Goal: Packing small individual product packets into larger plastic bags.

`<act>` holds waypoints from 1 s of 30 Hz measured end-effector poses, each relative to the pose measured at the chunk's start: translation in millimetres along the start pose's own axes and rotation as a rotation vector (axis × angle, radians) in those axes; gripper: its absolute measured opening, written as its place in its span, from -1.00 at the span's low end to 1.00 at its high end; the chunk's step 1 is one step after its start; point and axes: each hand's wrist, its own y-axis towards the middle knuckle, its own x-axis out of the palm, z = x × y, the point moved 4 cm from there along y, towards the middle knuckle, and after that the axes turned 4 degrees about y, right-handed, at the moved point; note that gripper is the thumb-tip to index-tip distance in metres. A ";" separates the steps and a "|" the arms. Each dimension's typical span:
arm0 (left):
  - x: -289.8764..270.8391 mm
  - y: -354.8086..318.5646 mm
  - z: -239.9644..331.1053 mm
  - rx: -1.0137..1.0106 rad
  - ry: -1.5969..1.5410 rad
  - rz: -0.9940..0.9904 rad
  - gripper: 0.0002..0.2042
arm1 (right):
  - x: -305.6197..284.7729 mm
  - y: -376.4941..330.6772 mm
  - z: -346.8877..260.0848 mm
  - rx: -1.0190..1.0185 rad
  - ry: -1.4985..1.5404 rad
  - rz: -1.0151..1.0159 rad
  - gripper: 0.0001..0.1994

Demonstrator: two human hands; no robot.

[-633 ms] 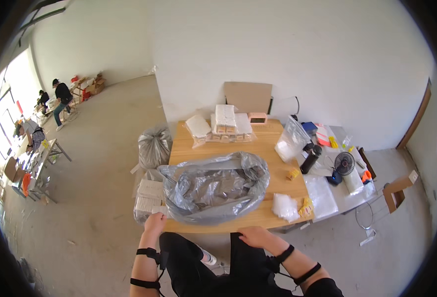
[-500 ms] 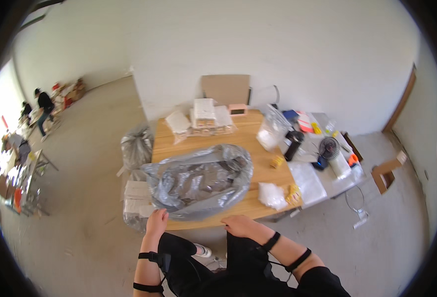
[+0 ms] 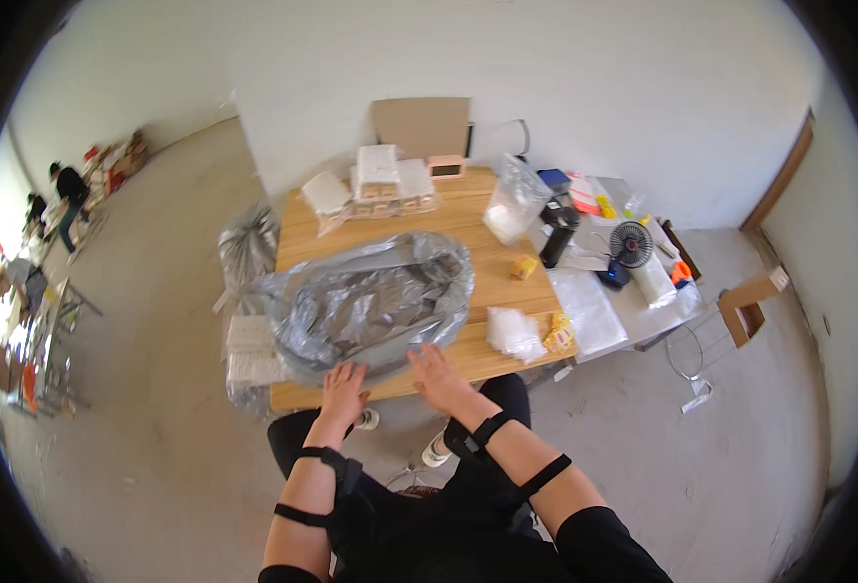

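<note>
A large grey plastic bag (image 3: 370,301) lies on the wooden table (image 3: 506,360) with its mouth spread wide and its rim folded outward. Both hands rest at its near edge. My left hand (image 3: 344,391) has its fingers apart on or just over the rim near the table's front edge. To its right, my right hand (image 3: 436,374) lies with fingers stretched toward the bag's near right side, touching or nearly touching the plastic. Neither hand holds anything. The inside of the bag shows only crumpled film.
White packs (image 3: 378,175) in clear wrap are stacked at the back, beside a pink clock (image 3: 445,167). At the right are a clear bag (image 3: 513,204), a black bottle (image 3: 560,238), a small fan (image 3: 631,245) and a white bundle (image 3: 514,333). More wrapped packs (image 3: 251,350) stand left of the table.
My hands have come closer together and forward onto the bag's near edge, and their fingers have spread. The whole view has shifted, with the table appearing higher.
</note>
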 end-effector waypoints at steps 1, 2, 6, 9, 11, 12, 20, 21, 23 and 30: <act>5.9 -2.6 -0.3 0.017 0.012 -0.021 -0.44 | 1.0 1.3 0.3 -0.003 -0.050 0.021 -0.39; 11.0 -7.0 -3.4 0.030 0.025 -0.042 -0.46 | -2.6 5.6 -1.7 0.027 -0.069 -0.017 -0.39; 15.3 -11.4 -0.3 0.035 0.024 -0.089 -0.53 | -15.2 17.1 -5.9 0.100 -0.097 -0.107 -0.41; 19.9 -11.9 1.2 0.054 0.036 -0.086 -0.62 | -11.7 28.9 1.8 0.097 -0.156 -0.085 -0.43; 21.1 -9.1 0.7 0.069 0.054 -0.085 -0.66 | -7.8 34.9 7.8 0.092 -0.189 -0.085 -0.43; 20.9 -6.5 -0.2 0.061 0.008 -0.080 -0.71 | -6.9 36.2 12.3 0.097 -0.218 -0.080 -0.44; 0.4 40.1 1.3 -0.095 -0.233 0.180 -0.64 | 17.1 18.0 27.1 0.149 -0.291 -0.251 -0.50; 4.3 41.6 -0.1 -0.067 -0.114 0.240 -0.58 | 15.2 16.5 22.3 0.145 -0.283 -0.259 -0.50; 21.5 49.9 -4.1 -0.047 -0.025 0.223 -0.46 | 3.8 15.9 18.5 0.102 -0.227 -0.218 -0.53; 50.1 51.1 -7.0 -0.041 0.036 0.194 -0.45 | -73.0 124.7 40.8 0.119 0.352 -0.010 -0.68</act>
